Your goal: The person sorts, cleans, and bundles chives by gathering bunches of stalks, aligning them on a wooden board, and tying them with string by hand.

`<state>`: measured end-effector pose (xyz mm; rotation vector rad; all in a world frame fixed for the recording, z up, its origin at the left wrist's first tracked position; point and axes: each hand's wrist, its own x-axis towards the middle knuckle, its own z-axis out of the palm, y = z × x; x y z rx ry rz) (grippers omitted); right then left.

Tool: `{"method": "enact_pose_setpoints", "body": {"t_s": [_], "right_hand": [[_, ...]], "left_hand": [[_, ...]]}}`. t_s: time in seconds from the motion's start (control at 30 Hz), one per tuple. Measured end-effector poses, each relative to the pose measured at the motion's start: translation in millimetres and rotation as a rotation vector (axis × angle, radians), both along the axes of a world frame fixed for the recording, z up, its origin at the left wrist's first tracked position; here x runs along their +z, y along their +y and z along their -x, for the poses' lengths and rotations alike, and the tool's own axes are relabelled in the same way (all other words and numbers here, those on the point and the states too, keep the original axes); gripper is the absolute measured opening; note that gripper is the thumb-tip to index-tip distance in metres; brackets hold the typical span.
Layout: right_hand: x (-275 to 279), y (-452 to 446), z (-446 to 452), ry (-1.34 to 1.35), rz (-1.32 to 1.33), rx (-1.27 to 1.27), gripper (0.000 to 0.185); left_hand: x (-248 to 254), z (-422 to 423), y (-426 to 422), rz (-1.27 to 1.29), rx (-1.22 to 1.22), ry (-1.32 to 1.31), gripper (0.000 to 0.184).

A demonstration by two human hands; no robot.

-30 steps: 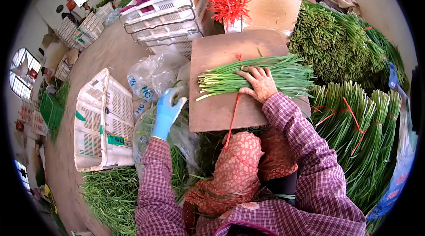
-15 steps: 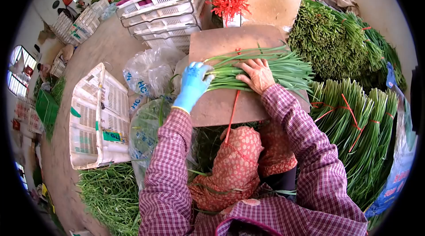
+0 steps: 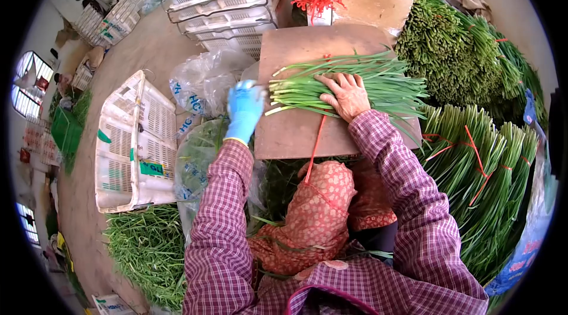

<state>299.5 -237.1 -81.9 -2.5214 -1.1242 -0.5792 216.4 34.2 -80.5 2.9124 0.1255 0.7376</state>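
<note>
Left hand [image 3: 244, 108] withdrew; right [image 3: 349, 97] touches stalks [image 3: 296, 92].

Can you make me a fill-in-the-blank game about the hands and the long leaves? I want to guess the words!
The glove on the left hand is the color ____.
The right hand rests on leaves that are the color ____.
The pale leaf ends point toward the ____ hand.
The thin strip hanging over the board's near edge is the color ____.

Missing words: blue, green, left, red.
</note>
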Motion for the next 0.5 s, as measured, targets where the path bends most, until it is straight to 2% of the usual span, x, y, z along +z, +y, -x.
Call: {"method": "enact_pose_setpoints", "body": {"t_s": [0.07,0.17,0.23,0.27,0.3,0.33,0.37,0.4,0.47,0.5], "right_hand": [[3.2,-0.5,2.0,0.032,0.001,-0.001,0.046],[3.6,0.4,3.8,-0.051,0.011,-0.016,0.049],[3.1,1.6,4.2,-0.048,0.006,-0.008,0.049],[3.7,-0.1,3.9,-0.049,0.004,-0.010,0.049],[4.4,-1.6,3.3,-0.052,0.004,-0.010,0.049],[4.3,-1.7,2.9,-0.012,-0.007,-0.009,0.048],[3.6,-0.3,3.2,0.030,-0.019,-0.006,0.047],[2.8,1.2,3.8,0.029,-0.020,-0.004,0.047],[2.2,0.7,3.4,-0.004,-0.011,-0.028,0.047],[2.4,0.1,3.7,0.011,-0.016,-0.022,0.047]], "left_hand": [[-25.4,11.5,52.1,-0.005,0.124,-0.024,0.020],[12.6,39.1,53.6,0.090,0.255,0.075,0.019],[29.8,43.5,26.5,0.219,0.085,-0.199,0.020],[46.3,47.0,-1.3,0.222,-0.067,-0.227,0.023],[52.5,43.2,-20.7,0.226,-0.241,-0.131,0.028],[41.3,38.3,-34.0,0.050,-0.350,-0.109,0.034],[26.7,40.7,-48.2,-0.140,-0.334,-0.131,0.040],[14.1,37.1,-45.3,-0.122,-0.331,-0.062,0.045],[-7.3,28.6,-17.6,-0.101,-0.080,0.035,0.040],[-18.2,19.7,3.5,0.044,0.081,0.133,0.036]]}}
